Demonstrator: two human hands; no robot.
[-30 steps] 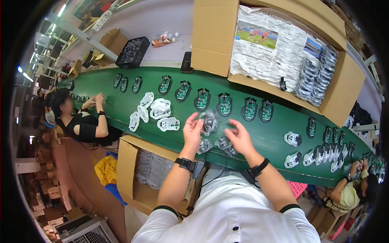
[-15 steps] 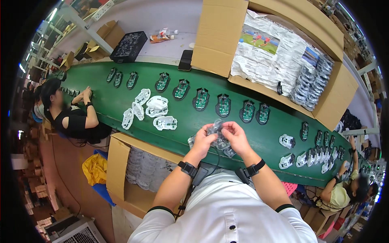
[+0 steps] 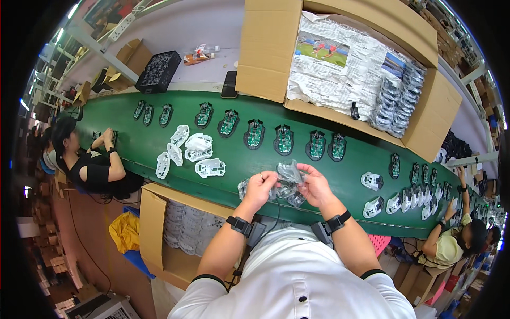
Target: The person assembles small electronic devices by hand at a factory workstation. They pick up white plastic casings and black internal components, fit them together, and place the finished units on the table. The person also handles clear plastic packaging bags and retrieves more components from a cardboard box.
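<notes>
A small clear plastic bag [image 3: 289,171], its contents too blurred to name, is up between my two hands over the near edge of the green bench. My left hand [image 3: 260,189] pinches its left side with closed fingers. Thumb and fingers of my right hand [image 3: 315,186] grip the opposite side. Just beneath lie more bagged parts [image 3: 295,199], partly hidden by my hands. Beyond them, a row of black mouse bases with green circuit boards [image 3: 283,140] crosses the bench. White mouse shells [image 3: 210,167] form a loose group to the left.
An open carton [image 3: 268,50] with paper and stacked bagged parts stands at the back. Another carton [image 3: 152,226] sits below the bench edge at left. Assembled mice [image 3: 394,202] line the right side. Co-workers sit at left [image 3: 90,165] and right [image 3: 451,239].
The bag has opened out wider between my hands, and my right hand has shifted slightly right. My view has turned a little, sliding the bench items left.
</notes>
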